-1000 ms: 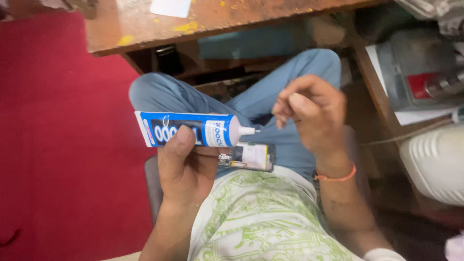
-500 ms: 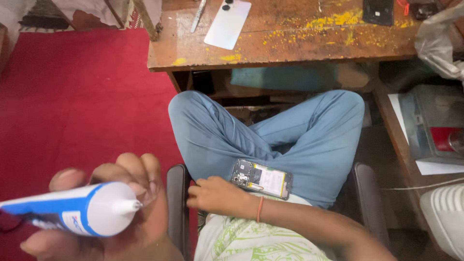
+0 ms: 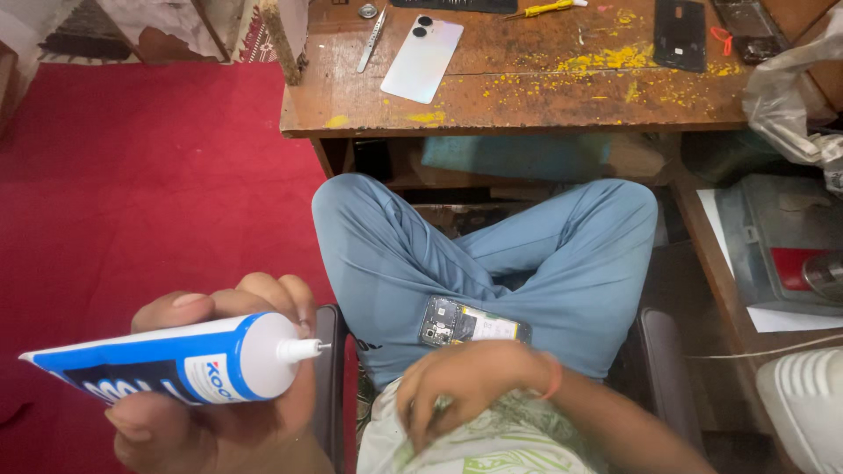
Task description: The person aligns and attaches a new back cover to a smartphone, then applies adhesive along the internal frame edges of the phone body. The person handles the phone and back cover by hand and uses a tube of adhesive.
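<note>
— Looking down at the lap, what is being held, and how?

— One blue-and-white glue tube [image 3: 167, 364] is gripped in the left hand [image 3: 211, 395] at the near left, over the red floor [image 3: 132, 175]. The fingers [image 3: 263, 294] are wrapped and pressed around the tube's barrel, with the thumb underneath, so the white nozzle [image 3: 301, 349] is left free and is aimed to the right, toward the lap. No cap can be seen on it.

— And the other hand?

— The right hand [image 3: 461, 386] is laid on the green-patterned shirt at the near centre. Its fingers are loosely curled and slightly spread, and nothing can be seen pinched in them. An orange band is worn at that wrist.

— Where is the piece being worked on?

— One opened phone body [image 3: 474, 323], circuit side up, is rested on the crossed legs in blue trousers, just beyond the right hand; a steady cradle seems to be given by the fold of the legs.

— What is counted farther off?

— On the wooden bench [image 3: 527, 110] at the far side, one pale phone back cover [image 3: 421, 58], one pair of tweezers [image 3: 369, 39], one dark phone panel [image 3: 679, 35] and one yellow-handled screwdriver [image 3: 544, 9] are laid out, apparently set aside within reach. Yellow stains are scattered across the bench top.
</note>
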### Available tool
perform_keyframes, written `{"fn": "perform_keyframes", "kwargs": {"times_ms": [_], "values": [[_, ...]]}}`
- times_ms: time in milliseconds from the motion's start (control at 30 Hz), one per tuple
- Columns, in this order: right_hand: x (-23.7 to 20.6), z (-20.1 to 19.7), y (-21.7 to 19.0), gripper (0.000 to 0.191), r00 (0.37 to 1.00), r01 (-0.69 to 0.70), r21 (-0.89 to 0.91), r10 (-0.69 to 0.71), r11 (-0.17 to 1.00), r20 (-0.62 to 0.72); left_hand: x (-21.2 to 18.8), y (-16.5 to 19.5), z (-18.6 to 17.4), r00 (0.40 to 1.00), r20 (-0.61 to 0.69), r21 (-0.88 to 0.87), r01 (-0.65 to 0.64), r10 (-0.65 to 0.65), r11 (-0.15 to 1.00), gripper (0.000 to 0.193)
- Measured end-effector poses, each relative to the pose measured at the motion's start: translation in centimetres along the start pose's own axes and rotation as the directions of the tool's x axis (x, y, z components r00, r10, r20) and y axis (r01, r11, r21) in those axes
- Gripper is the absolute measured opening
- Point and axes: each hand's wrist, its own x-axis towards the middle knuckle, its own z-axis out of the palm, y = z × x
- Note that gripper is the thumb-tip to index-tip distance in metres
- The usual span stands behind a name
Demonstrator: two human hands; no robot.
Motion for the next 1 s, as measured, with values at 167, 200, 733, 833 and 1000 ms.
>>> {"fn": "perform_keyframes", "kwargs": {"times_ms": [167,200,733,833,1000], "values": [[-6.5,-1.7,0.9,0.048,0.567,-0.8,-0.36,0.409,0.481,-0.715,0.0,0.1,-0.3,0.999,0.013,0.113,-0.045,0.044,0.993,0.048],[-7.6,-1.8,1.7,0.047,0.514,-0.843,-0.307,0.491,0.442,-0.703,-0.1,-0.1,-0.2,0.998,-0.016,0.131,-0.053,0.055,0.99,0.048],[-10.0,-0.9,10.1,0.058,0.466,-0.863,-0.082,0.72,0.499,-0.514,0.1,0.3,-0.7,1.0,-0.013,0.166,0.013,-0.011,0.986,0.049],[-10.7,-1.6,9.6,0.055,0.455,-0.825,0.163,0.808,0.541,-0.375,0.1,0.7,-0.8,1.0,-0.01,0.185,0.025,-0.023,0.982,0.05],[-11.0,-2.1,8.6,0.047,0.563,-0.725,0.322,0.793,0.609,-0.233,0.4,0.9,-0.7,0.999,0.024,0.179,0.04,-0.045,0.983,0.049]]}}
